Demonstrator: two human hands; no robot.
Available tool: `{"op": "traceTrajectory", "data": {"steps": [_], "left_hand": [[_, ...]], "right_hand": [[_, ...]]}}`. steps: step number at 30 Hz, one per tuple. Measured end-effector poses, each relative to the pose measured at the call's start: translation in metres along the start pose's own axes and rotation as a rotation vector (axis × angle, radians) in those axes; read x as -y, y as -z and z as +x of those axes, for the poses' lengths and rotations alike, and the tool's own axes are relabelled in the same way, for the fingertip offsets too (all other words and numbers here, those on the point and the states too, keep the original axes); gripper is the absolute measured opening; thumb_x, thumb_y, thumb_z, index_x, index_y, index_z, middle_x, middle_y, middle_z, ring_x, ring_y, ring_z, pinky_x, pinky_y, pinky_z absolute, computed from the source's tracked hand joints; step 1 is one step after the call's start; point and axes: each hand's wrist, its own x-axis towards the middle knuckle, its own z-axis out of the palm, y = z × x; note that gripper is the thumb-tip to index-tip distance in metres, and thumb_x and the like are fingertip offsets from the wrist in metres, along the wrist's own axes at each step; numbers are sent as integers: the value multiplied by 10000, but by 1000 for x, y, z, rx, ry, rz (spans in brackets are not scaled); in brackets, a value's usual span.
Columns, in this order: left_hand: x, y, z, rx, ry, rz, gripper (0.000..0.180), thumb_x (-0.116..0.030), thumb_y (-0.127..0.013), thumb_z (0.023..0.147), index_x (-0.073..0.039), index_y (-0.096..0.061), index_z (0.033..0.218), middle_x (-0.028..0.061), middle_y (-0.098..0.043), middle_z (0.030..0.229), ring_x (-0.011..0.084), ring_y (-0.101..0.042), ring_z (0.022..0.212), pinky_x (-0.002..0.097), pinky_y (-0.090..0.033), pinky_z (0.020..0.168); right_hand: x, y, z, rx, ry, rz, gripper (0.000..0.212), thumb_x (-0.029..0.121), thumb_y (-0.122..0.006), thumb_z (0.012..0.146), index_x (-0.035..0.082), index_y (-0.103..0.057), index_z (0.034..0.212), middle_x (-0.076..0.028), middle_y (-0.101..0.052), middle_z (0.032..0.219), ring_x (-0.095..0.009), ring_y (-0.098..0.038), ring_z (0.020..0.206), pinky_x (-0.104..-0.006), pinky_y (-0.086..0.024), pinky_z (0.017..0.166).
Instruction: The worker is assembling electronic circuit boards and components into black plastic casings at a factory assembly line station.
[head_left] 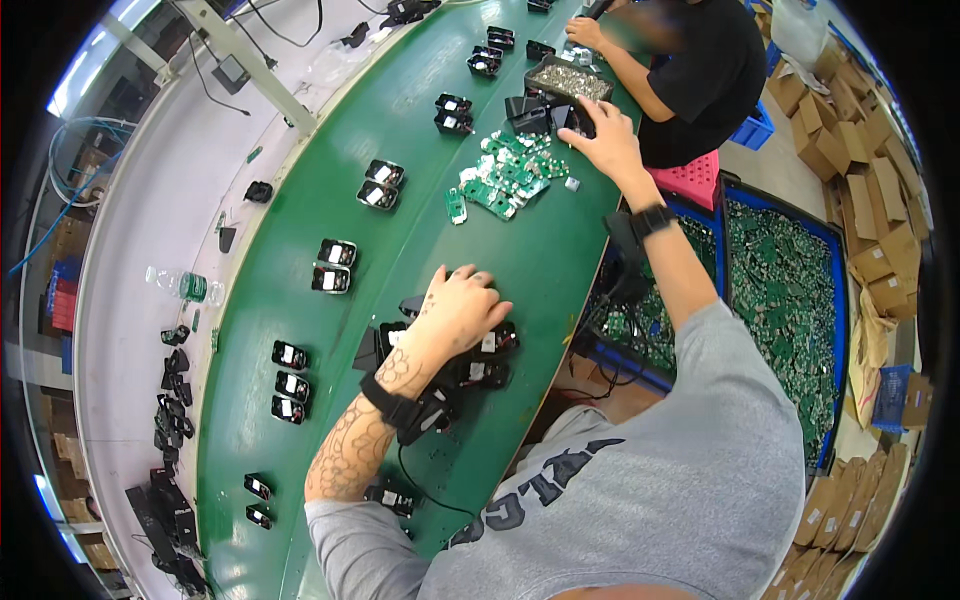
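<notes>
My left hand is over a group of black plastic housings on the green work table. Its fingers are curled downward, and what lies under them is hidden. My right hand reaches to the far right side of the table. Its thumb and fingers are spread apart beside several black housings, with nothing visibly gripped. Left of that hand lies a loose pile of green circuit boards. A small pale square part sits at the pile's right edge.
Small groups of open black housings line the table's left half. A tray of small metal parts stands near a co-worker. Bins of circuit boards are at right. A plastic bottle lies on the white ledge.
</notes>
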Motion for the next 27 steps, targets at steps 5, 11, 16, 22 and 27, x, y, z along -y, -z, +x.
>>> {"op": "traceTrajectory", "data": {"steps": [5, 11, 16, 22, 27], "left_hand": [[2, 44, 72, -262, 19, -4, 284, -338, -581, 911, -118, -642, 1079, 145, -623, 1076, 324, -576, 1106, 507, -446, 926], [62, 71, 221, -315, 177, 37, 568, -170, -663, 799, -244, -498, 1338, 175, -522, 1227, 374, -544, 1127, 503, -485, 884], [103, 42, 299, -258, 178, -100, 873, -263, -850, 619, -360, -447, 1387, 174, -386, 1388, 405, -443, 1247, 525, -464, 983], [118, 42, 319, -203, 195, -188, 692, -324, -878, 590, -274, -551, 1197, 151, -384, 1335, 483, -468, 1140, 515, -464, 977], [111, 51, 308, -88, 265, -288, 614, -266, -841, 646, -214, -552, 1185, 162, -406, 1243, 404, -545, 1085, 461, -572, 764]], "right_hand": [[0, -55, 20, 92, 34, -329, 773, 651, -682, 729, 279, -507, 1384, -128, -428, 1386, -367, -390, 1274, -628, -430, 882], [-18, -41, 7, 74, 60, -118, 693, 514, -767, 697, 243, -550, 1297, -98, -485, 1284, -336, -469, 1150, -530, -476, 826], [-19, -22, 8, 213, -2, 123, 578, 379, -770, 690, 194, -568, 1199, -59, -643, 1061, -299, -548, 1037, -466, -496, 817], [-42, -26, 6, 31, 26, 387, 460, 306, -763, 693, 128, -613, 1090, -61, -661, 976, -283, -566, 996, -403, -490, 856], [-37, -22, -1, 47, -45, 367, 391, 319, -768, 715, 119, -598, 1005, -58, -665, 935, -285, -579, 958, -411, -492, 830]]}}
